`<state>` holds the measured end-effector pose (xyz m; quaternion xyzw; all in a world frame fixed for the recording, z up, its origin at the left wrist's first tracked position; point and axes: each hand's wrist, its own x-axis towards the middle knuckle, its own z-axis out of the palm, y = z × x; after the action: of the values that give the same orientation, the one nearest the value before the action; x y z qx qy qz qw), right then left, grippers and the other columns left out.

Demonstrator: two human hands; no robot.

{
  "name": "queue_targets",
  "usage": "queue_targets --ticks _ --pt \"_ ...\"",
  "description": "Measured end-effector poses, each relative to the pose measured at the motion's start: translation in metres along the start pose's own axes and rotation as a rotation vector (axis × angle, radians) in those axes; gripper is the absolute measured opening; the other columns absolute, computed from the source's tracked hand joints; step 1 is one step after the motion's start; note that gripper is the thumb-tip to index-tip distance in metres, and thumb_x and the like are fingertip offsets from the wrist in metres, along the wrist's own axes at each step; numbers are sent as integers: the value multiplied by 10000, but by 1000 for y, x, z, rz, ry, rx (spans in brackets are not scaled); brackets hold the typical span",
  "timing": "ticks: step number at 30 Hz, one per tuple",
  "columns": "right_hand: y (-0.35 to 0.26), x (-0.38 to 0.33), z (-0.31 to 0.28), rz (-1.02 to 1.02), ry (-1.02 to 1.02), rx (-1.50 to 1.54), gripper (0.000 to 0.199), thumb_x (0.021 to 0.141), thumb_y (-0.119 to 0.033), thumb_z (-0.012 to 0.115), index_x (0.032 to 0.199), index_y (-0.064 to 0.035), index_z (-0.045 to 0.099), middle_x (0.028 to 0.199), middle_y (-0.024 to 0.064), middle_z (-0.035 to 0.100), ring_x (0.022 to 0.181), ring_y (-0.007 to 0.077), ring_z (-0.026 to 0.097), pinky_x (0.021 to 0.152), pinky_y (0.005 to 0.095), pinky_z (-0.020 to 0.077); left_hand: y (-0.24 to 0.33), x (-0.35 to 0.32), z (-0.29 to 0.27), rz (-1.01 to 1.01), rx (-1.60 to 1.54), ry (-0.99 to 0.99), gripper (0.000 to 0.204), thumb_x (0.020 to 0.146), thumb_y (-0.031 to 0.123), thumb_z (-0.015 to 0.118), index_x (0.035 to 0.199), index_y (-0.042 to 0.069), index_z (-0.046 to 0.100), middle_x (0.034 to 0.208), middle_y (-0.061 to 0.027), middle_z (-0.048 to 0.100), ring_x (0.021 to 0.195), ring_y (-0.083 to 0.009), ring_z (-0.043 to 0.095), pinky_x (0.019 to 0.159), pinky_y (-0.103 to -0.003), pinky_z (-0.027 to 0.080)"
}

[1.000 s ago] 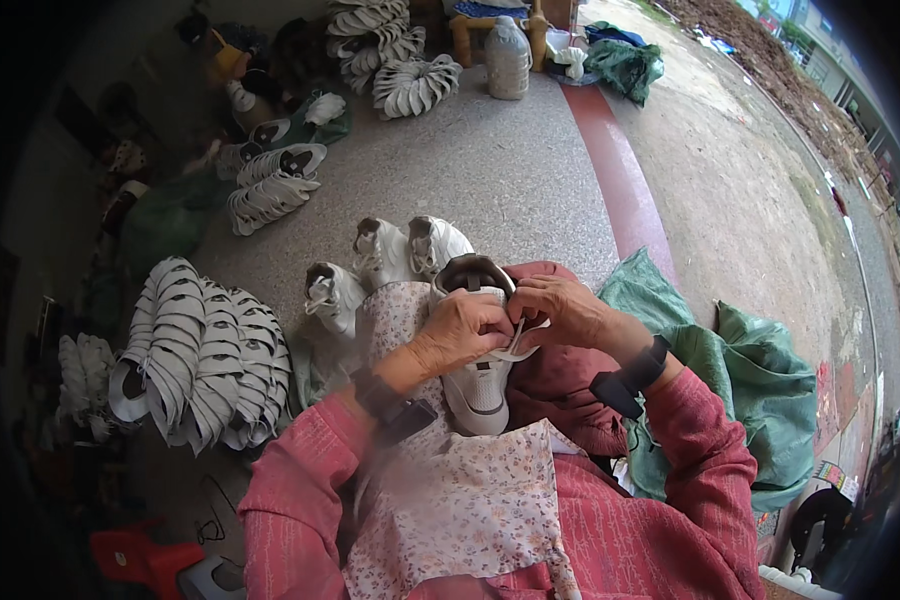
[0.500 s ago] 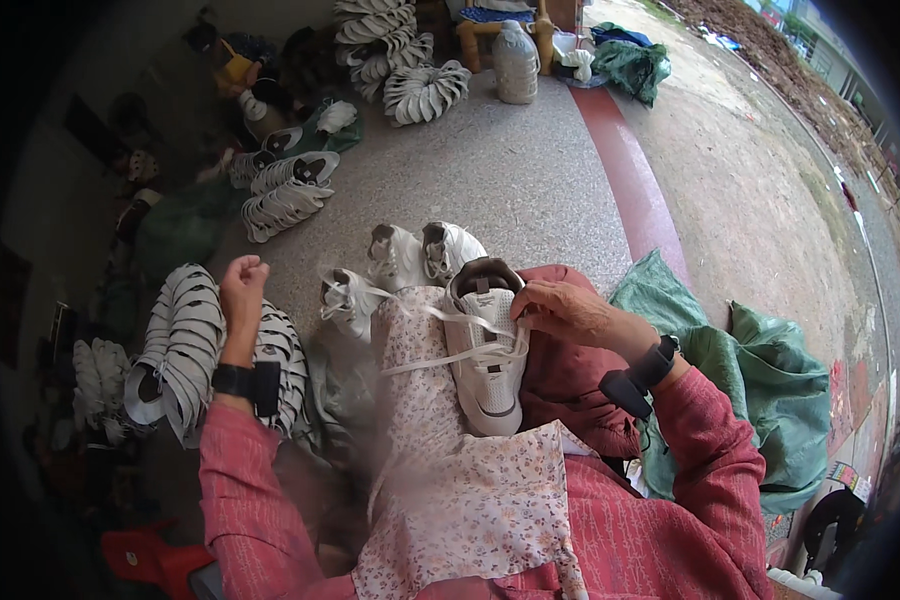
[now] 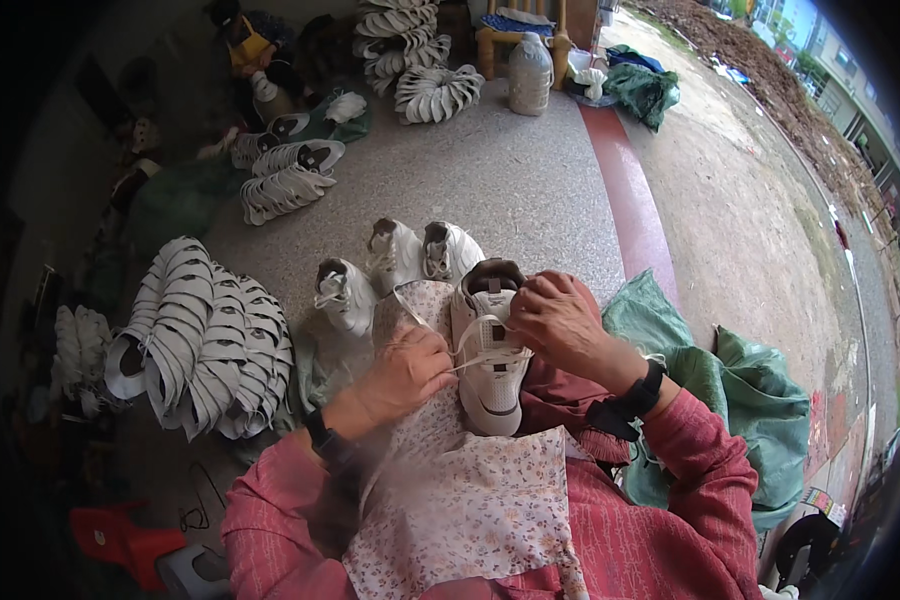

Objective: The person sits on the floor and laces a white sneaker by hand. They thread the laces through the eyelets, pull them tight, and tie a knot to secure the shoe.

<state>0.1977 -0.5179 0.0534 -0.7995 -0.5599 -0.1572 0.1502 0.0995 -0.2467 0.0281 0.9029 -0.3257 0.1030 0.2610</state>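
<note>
A white sneaker (image 3: 492, 400) with a dark collar lining rests on my lap over a flowered apron (image 3: 470, 500), its toe toward me. A pale shoelace (image 3: 478, 357) crosses its front and loops to the left side. My left hand (image 3: 405, 368) is closed beside the shoe, pinching the lace that runs to its fingertips. Bent over the shoe's right edge, my right hand (image 3: 558, 318) has its fingers pressed together on the lace near the eyelets; the fingertips are partly hidden. Just beyond stand several more laced white sneakers (image 3: 394, 255).
Rows of nested white shoe uppers (image 3: 195, 335) stand at my left, with more stacks (image 3: 435, 92) farther off. Green sacks (image 3: 710, 385) lie at my right. A red object (image 3: 120, 540) is low on the left. A plastic jug (image 3: 530, 75) and another person (image 3: 245, 45) are at the back.
My left hand has come down from the raised left side to the shoe and now pinches the lace. The right hand has stayed at the shoe's right edge, turning more over it.
</note>
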Motion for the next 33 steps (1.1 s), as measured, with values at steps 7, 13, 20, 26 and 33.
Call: queue_targets --ticks 7,13,20,26,33 --pt "7 14 33 397 -69 317 120 903 -174 632 957 -69 613 897 130 618 871 327 625 794 412 483 -10 -20 -56 -499 -1602 86 374 1080 371 438 873 92 578 594 51 385 475 -79 326 447 -250 284" --pt "1 22 39 638 43 760 197 1003 -226 562 943 -38 574 804 82 627 728 280 621 658 401 474 -74 -70 -87 -500 -1989 786 354 1103 281 375 1243 35 588 595 53 281 470 -72 252 441 -245 266" --pt "33 -40 -70 575 635 1779 250 1062 -291 452 892 -117 510 658 -55 391 537 71 394 512 249 362 -135 -199 -100 -589 -1782 1235 352 1090 229 421 1357 20 517 626 47 345 502 -70 314 488 -238 311" --pt "94 -203 -106 1002 848 1368 333 1050 -383 478 1008 -67 572 703 -1 486 564 113 472 547 278 412 -155 -272 -89 -585 -1721 1208 368 1067 274 492 1367 65 533 699 43 486 586 -76 453 552 -255 389" --pt "54 -229 -39 1279 89 514 353 881 -318 748 1010 9 720 837 90 707 707 182 675 644 324 532 -148 -222 -80 -1044 -1476 1545 354 1027 354 564 1289 121 616 1004 -48 663 902 -194 630 810 -314 534"
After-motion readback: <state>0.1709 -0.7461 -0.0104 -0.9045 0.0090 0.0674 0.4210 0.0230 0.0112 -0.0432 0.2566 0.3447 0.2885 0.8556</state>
